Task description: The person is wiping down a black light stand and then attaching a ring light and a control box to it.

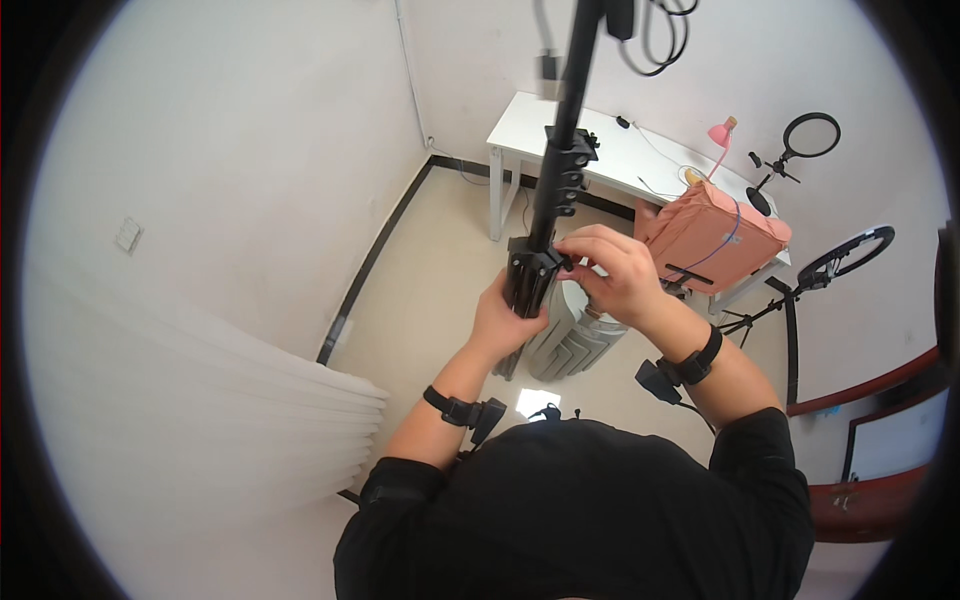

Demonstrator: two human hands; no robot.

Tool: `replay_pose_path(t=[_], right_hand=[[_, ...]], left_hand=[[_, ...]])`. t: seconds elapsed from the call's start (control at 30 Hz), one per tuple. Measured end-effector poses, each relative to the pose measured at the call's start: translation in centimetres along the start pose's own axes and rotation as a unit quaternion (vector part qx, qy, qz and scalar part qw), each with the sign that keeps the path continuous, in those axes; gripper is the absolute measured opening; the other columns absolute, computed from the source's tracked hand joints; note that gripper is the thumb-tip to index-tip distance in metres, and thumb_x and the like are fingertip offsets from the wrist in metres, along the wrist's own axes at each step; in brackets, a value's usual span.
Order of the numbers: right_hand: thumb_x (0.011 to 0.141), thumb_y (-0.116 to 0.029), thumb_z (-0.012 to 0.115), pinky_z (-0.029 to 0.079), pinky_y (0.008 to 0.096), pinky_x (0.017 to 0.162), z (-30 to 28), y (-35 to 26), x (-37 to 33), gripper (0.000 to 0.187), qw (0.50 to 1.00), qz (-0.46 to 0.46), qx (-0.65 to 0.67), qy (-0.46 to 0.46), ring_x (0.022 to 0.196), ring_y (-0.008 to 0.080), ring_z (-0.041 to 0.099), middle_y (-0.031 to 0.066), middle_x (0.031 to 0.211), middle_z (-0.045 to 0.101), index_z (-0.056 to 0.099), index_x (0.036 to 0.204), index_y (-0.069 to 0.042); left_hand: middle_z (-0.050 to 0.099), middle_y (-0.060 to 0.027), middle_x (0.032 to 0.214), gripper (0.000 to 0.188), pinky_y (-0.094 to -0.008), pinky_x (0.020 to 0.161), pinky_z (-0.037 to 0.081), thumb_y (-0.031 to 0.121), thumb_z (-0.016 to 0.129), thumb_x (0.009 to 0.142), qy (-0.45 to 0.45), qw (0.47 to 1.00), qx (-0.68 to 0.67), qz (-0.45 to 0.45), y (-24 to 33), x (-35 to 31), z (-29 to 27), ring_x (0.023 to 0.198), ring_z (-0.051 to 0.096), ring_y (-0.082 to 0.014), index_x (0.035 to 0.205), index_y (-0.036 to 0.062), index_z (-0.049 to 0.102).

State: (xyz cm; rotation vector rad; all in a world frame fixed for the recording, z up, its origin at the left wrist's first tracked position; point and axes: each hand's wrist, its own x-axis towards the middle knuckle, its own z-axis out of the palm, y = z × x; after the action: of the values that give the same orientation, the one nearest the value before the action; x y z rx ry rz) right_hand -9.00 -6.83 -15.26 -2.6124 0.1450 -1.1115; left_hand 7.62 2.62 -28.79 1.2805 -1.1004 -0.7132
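Observation:
A black tripod stand point(545, 210) rises in front of me, its legs folded together and its pole tilted toward the top of the view. My left hand point(503, 318) is wrapped around the folded legs just below the collar. At the collar's right side, my right hand point(618, 272) pinches a small dark knob point(565, 264), partly covered by the fingertips. Further up the pole sit several black clamps point(572, 168). Each forearm wears a black strap with a small device.
Behind the stand is a white table point(600, 150) with a pink lamp point(722, 132) and a round black ring on a base point(811, 135). A pink padded chair point(715, 240) stands before it. Under my hands is a grey patterned stool point(575, 345). A ring light point(850, 255) stands right; a white curtain point(250, 400) hangs left.

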Motion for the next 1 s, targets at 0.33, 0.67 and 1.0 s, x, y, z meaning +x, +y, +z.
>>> replay_pose_path(t=[0.33, 0.67, 1.0], right_hand=[[0.082, -0.011, 0.081, 0.054, 0.0377, 0.072, -1.9, 1.0, 2.7, 0.025, 0.973, 0.111, 0.061, -0.192, 0.081, 0.0290, 0.068, 0.0119, 0.088, 0.070, 0.070, 0.101, -0.001], [0.089, -0.013, 0.080, 0.053, 0.0289, 0.082, -1.1, 2.0, 2.1, 0.024, 0.894, 0.298, 0.285, -0.175, 0.087, 0.0125, 0.066, 0.0030, 0.090, 0.072, 0.071, 0.108, -0.001], [0.093, -0.024, 0.075, 0.054, 0.0295, 0.077, 0.5, 14.4, -10.5, 0.030, 0.863, 0.464, 0.134, -0.150, 0.084, 0.0153, 0.068, 0.0054, 0.088, 0.072, 0.071, 0.112, -0.002]], left_hand=[[0.066, 0.0002, 0.086, 0.047, -0.0260, 0.074, 0.050, 0.012, 0.078, 0.073, -0.023, 1.000, -0.013, 0.003, 0.6, 0.0, -1.6, 0.076, 0.060, -0.0094, 0.117, 0.0056, 0.062], [0.067, 0.0010, 0.088, 0.049, -0.0258, 0.074, 0.050, 0.011, 0.079, 0.073, -0.034, 0.999, -0.019, 0.016, 0.3, 0.8, -1.9, 0.078, 0.060, -0.0085, 0.118, 0.0067, 0.062], [0.070, -0.0030, 0.091, 0.041, -0.0296, 0.079, 0.056, 0.005, 0.080, 0.072, -0.017, 0.999, -0.030, 0.020, -1.0, 1.8, -2.3, 0.084, 0.068, -0.0120, 0.110, 0.0043, 0.065]])
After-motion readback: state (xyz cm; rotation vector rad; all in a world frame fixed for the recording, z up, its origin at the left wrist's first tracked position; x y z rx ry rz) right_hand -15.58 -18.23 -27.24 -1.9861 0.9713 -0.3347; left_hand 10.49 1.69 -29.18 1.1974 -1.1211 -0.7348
